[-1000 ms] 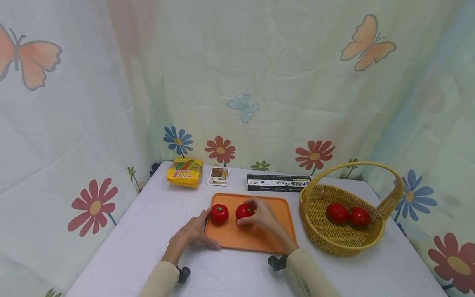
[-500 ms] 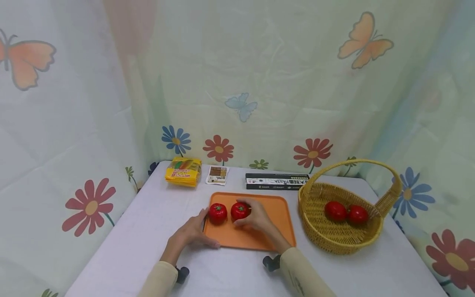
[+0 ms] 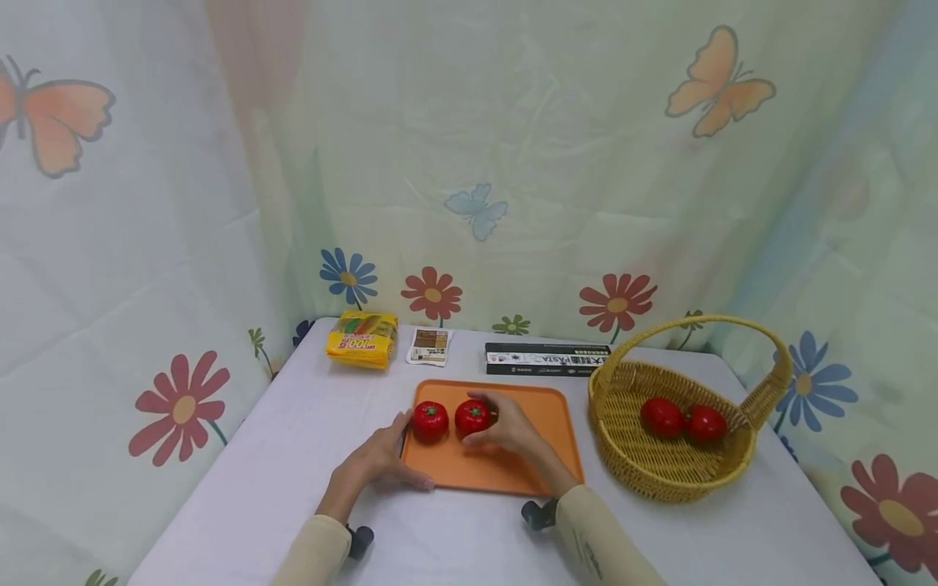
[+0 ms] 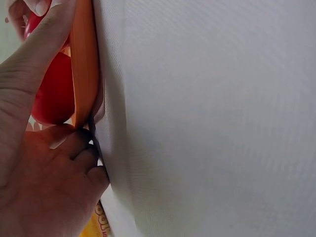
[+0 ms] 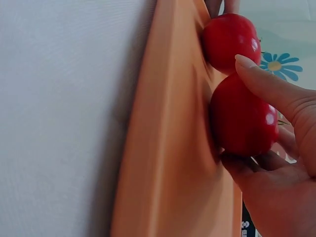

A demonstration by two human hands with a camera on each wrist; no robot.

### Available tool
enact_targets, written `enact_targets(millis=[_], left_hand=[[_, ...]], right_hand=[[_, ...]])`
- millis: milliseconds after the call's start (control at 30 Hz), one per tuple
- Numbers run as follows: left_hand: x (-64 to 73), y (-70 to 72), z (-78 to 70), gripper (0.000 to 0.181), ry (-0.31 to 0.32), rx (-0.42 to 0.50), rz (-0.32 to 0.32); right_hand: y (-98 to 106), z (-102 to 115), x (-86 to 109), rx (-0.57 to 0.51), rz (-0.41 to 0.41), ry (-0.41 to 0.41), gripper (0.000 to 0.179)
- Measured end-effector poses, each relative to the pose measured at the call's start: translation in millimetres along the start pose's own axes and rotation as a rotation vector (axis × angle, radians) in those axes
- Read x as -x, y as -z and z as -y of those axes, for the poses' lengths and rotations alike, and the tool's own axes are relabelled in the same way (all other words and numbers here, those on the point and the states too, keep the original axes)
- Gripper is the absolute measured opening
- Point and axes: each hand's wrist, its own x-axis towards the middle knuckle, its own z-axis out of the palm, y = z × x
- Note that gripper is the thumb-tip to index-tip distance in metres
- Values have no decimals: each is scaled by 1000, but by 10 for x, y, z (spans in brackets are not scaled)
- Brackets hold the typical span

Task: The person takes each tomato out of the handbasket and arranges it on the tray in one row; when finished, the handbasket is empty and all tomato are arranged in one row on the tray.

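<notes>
An orange tray (image 3: 506,476) lies on the white cloth, and its left front corner is held by my left hand (image 3: 381,457). The fingers lie along the tray's left edge and the thumb along the front edge. Just beside those fingers sits a red tomato (image 3: 430,422) with a green stem. My right hand (image 3: 506,427) grips a second tomato (image 5: 244,116) between thumb and fingers. This one rests on the tray right of the first; the right wrist view shows the two very close together, but whether they touch I cannot tell.
A wicker basket (image 3: 619,468) with a tall handle stands to the right, two red tomatoes (image 3: 681,420) inside. Along the back lie a yellow packet (image 3: 362,339), a small printed sachet (image 3: 429,347) and a dark pasta box (image 3: 545,359). Patterned curtains enclose the table.
My right hand has moved the second tomato left, closer to the first one, and its stem now faces up. The left hand stays at the tray corner.
</notes>
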Motion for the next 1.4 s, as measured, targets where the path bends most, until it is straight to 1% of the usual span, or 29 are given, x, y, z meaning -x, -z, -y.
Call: enact_targets(millis=[133, 233, 333, 400, 500, 533, 633, 700, 733, 833, 933, 1033, 1100, 1133, 1233, 1333, 1400], left_hand=[[-8, -25, 9, 133, -1, 2, 2], [-11, -42, 20, 133, -1, 12, 4], [-5, -48, 27, 134, -9, 19, 4], [2, -39, 29, 134, -20, 19, -1], [13, -16, 37, 133, -28, 19, -17], [13, -7, 41, 134, -28, 22, -21], [15, 17, 44, 134, -30, 19, -27], [12, 27, 38, 134, -31, 14, -24], [9, 28, 36, 134, -32, 14, -21], [1, 19, 32, 134, -32, 15, -15], [-1, 7, 30, 133, -33, 13, -8], [3, 5, 24, 133, -30, 10, -5], [0, 7, 21, 133, -31, 11, -7], [-1, 8, 20, 133, -31, 16, -6], [-7, 0, 23, 133, -29, 28, -2], [-7, -11, 22, 134, -26, 34, -1], [-7, -21, 18, 134, -26, 35, -5]], right_hand=[[59, 23, 31, -17, 28, 18, 81], [140, 104, 100, -6, 51, 50, 85], [287, 270, 214, 22, 111, 132, 86], [432, 411, 315, 45, 180, 212, 84], [705, 619, 495, 65, 324, 306, 80], [807, 669, 564, 69, 373, 318, 79], [1141, 753, 782, 63, 517, 309, 73], [1379, 732, 923, 34, 586, 289, 67], [1498, 708, 993, 18, 607, 274, 64], [1832, 579, 1157, -35, 639, 278, 54], [2129, 399, 1235, -72, 654, 280, 49], [2381, 213, 1196, -79, 637, 258, 47], [2518, 100, 1125, -66, 584, 215, 47], [2573, 45, 1084, -55, 542, 194, 48], [2657, -105, 965, 8, 368, 137, 55], [2645, -237, 861, 87, 190, 97, 62], [2627, -312, 809, 132, 110, 71, 64]])
